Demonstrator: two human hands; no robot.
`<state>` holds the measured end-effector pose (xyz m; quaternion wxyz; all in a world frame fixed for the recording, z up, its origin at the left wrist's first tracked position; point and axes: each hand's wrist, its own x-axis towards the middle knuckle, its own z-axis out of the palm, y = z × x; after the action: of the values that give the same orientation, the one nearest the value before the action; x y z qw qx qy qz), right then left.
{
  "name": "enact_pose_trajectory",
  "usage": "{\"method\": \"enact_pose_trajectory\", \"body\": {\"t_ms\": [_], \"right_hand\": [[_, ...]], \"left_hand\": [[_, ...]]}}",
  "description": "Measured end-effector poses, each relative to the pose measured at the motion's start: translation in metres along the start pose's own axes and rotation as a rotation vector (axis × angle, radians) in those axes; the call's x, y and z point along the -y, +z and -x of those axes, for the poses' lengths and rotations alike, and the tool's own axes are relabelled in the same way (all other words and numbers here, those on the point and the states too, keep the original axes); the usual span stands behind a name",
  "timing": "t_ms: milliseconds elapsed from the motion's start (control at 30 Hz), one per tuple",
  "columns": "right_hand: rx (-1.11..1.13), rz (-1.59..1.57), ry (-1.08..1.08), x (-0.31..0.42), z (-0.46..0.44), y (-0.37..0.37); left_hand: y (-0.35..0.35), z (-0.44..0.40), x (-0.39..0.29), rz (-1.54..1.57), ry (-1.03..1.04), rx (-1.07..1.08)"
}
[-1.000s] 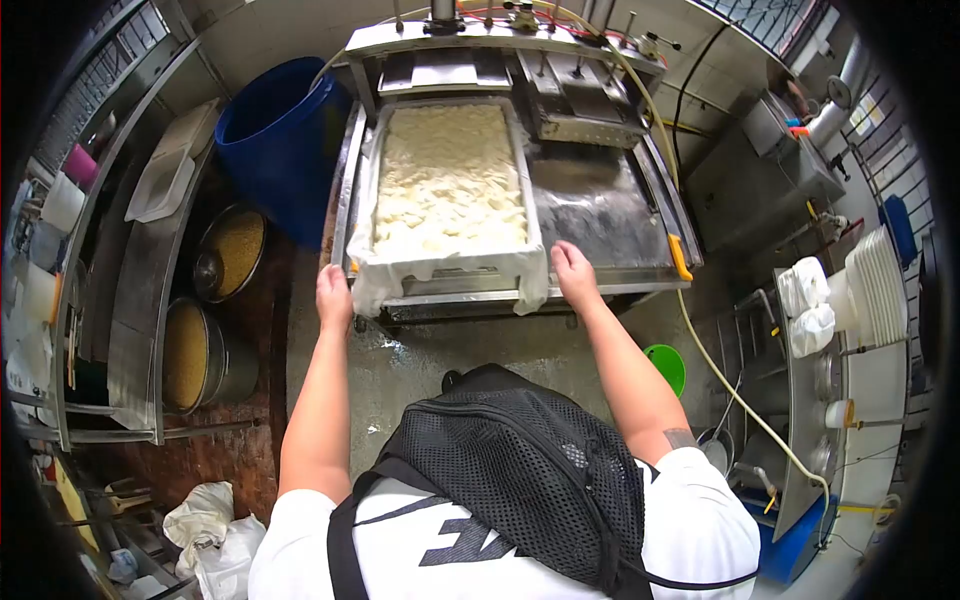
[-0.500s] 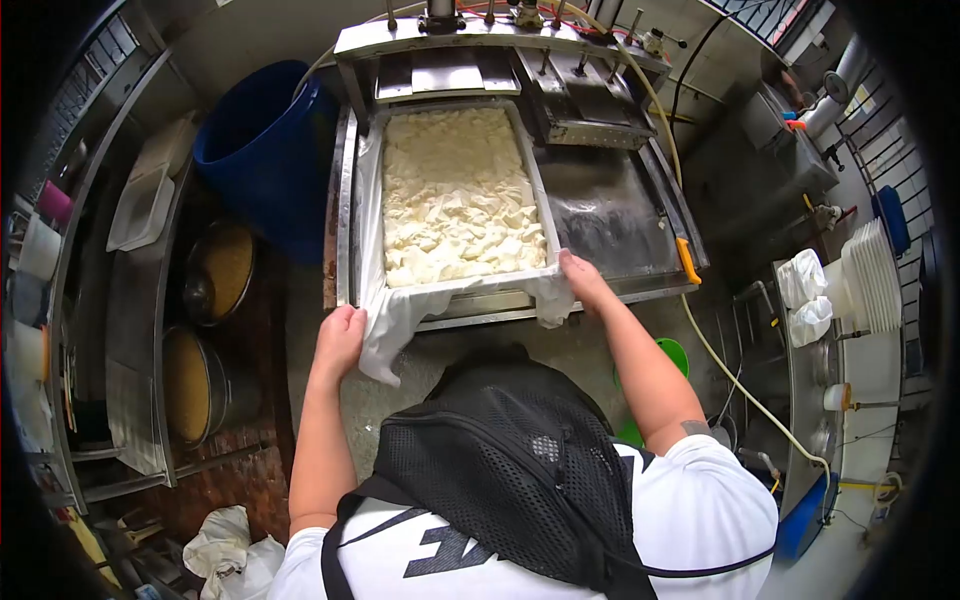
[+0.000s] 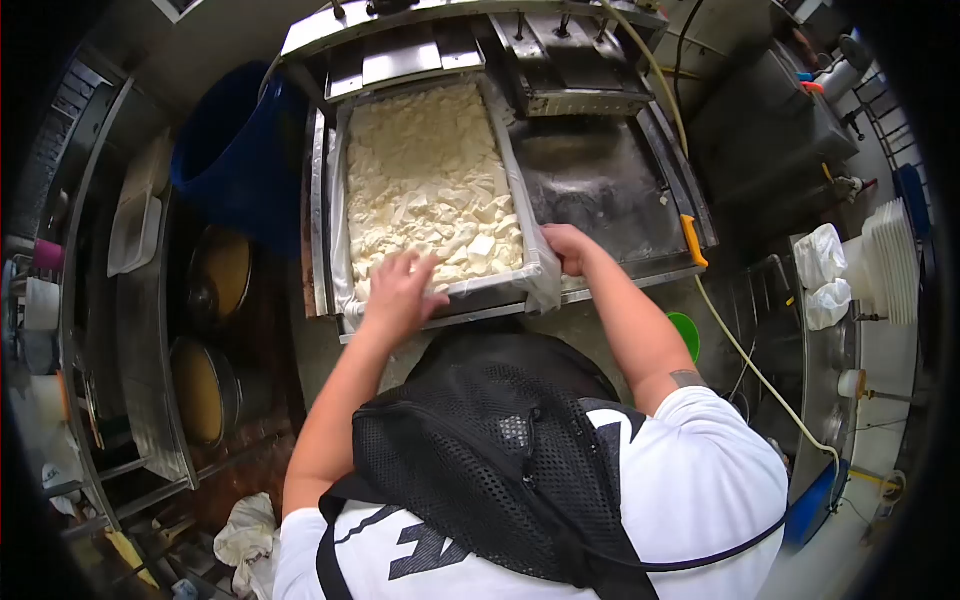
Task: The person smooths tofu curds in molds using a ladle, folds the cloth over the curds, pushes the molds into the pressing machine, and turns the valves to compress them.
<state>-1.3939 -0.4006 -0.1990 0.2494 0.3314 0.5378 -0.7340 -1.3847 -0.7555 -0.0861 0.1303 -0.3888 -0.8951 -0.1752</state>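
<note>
A rectangular frame [image 3: 516,178] lined with thin white cloth [image 3: 541,285] holds a thick bed of broken, pale curd [image 3: 430,180]. My left hand [image 3: 402,295] is over the frame's near edge, its fingers spread and their tips at the curd. At the near right corner, my right hand [image 3: 568,247] has its fingers curled down against the cloth; the fingertips are partly hidden. Behind the frame stands a steel press [image 3: 440,55] with flat plates above the table.
A bare steel press bed [image 3: 600,190] lies to the right, with an orange handle [image 3: 693,240] at its edge. On the left are a blue barrel [image 3: 235,140] and pots of yellowish contents [image 3: 205,385]. A hose [image 3: 740,375] hangs at right.
My left hand has let go of the cloth at the near left corner and moved right, over the curd's near edge. My right hand stays near the right corner. The camera view has shifted.
</note>
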Motion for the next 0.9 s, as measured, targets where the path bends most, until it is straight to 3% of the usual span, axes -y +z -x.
{"method": "enact_pose_trajectory", "body": {"t_ms": [33, 67, 100, 167, 233, 333, 367, 433, 500, 567, 633, 700, 767, 800, 833, 867, 900], "right_hand": [[0.172, -0.032, 0.085, 0.003, 0.003, -0.008], [0.146, 0.012, 0.048, 0.005, 0.006, -0.011], [0.152, 0.008, 0.062, 0.002, 0.0, -0.019], [0.08, 0.367, -0.287, 0.0, -0.018, -0.04], [0.066, 0.256, -0.328, -0.002, -0.008, -0.04], [-0.224, 0.204, -0.676, 0.001, 0.003, -0.038], [-0.226, 0.201, -0.681, 0.01, 0.022, -0.026], [-0.429, 0.238, -0.853, 0.03, 0.065, -0.001], [-0.153, 0.537, -1.03, 0.043, 0.102, 0.008], [-0.025, 0.732, -1.274, 0.062, 0.121, 0.011], [-0.184, 0.634, -1.213, 0.079, 0.104, 0.002], [-0.243, 0.343, -0.844, 0.089, 0.042, -0.008], [-0.084, 0.163, -0.299, 0.116, -0.019, -0.007], [0.007, -0.026, -0.12, 0.121, -0.055, -0.006], [0.093, -0.214, 0.061, 0.124, -0.091, -0.004], [0.084, -0.209, 0.063, 0.124, -0.123, 0.003], [0.018, -0.317, -0.127, 0.124, -0.154, 0.017]], "left_hand": [[0.006, -0.009, 0.015, -0.042, -0.066, 0.048], [0.022, -0.016, 0.047, 0.147, -0.328, 0.059], [0.015, -0.028, 0.067, 0.101, -0.342, -0.098], [-0.021, -0.057, 0.077, -0.003, -0.313, -0.223], [-0.029, -0.073, 0.064, 0.067, -0.333, -0.178], [0.003, -0.081, 0.015, 0.507, -0.448, 0.245], [0.02, -0.084, -0.005, 0.682, -0.434, 0.368], [0.034, -0.108, -0.055, 1.224, -0.791, 0.742], [0.06, -0.122, -0.087, 1.719, -0.924, 0.551], [0.077, -0.139, -0.089, 1.866, -0.976, 0.479], [0.082, -0.152, -0.085, 1.644, -1.146, 0.341], [0.085, -0.15, -0.083, 1.591, -1.098, 0.31], [0.084, -0.135, -0.082, 1.472, -0.994, 0.291], [0.069, -0.127, -0.088, 1.16, -0.946, 0.324], [0.023, -0.146, -0.099, 0.917, -1.0, 0.572], [0.033, -0.124, -0.094, 0.691, -0.861, 0.533], [0.041, -0.095, -0.085, 0.466, -0.725, 0.486]]}}
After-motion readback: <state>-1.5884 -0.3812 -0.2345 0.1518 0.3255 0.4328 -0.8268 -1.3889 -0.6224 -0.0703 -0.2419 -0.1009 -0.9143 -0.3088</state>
